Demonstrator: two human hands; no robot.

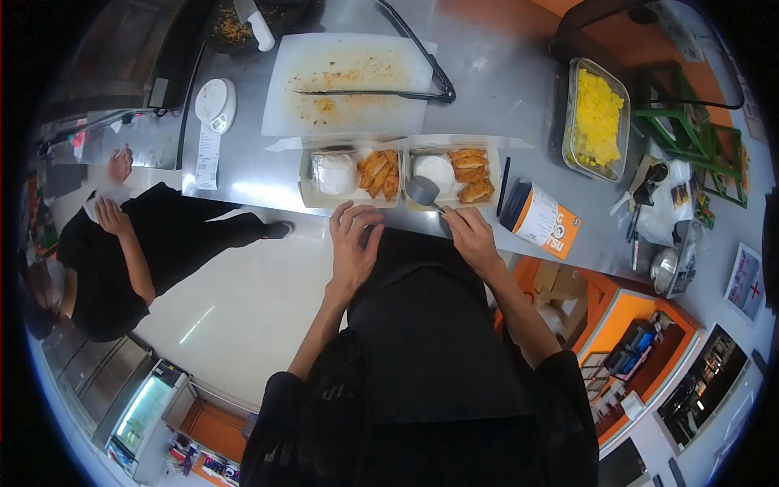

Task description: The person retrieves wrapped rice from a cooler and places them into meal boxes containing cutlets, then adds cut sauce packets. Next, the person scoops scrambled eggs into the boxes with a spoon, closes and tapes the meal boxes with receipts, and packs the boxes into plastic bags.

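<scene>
My right hand grips the short handle of a small grey measuring scoop. The scoop's cup is over the right takeaway box, at the front corner of its white rice. Sliced fried cutlet fills that box's right side. My left hand is at the front edge of the left takeaway box, fingers loosely bent and thumb apart, holding nothing. A similar mound of rice and sliced fried cutlet lie inside this second box. Both lids stand open toward the back.
Behind the boxes, black tongs lie on a crumb-covered cutting board. A kitchen scale and knife are left; a glass dish of yellow food and orange-white carton are right. Another person stands at left.
</scene>
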